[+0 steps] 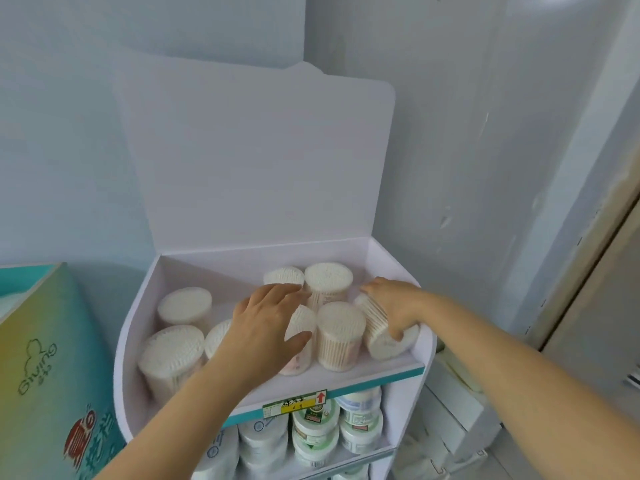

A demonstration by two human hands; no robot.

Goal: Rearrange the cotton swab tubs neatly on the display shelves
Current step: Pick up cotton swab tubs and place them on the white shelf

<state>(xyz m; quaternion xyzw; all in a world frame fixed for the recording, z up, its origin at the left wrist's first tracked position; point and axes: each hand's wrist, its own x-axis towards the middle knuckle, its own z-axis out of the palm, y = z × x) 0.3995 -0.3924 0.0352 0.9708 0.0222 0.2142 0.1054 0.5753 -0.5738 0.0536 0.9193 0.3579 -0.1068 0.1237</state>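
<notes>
Head view: my right grip is clamped round a tilted tub at the right end of the top shelf, centre right of the frame. My left grip lies apart — fingers nearly straight over a middle tub, thumb against its side. Other tubs stand upright around them — jars fill the shelf below.
</notes>
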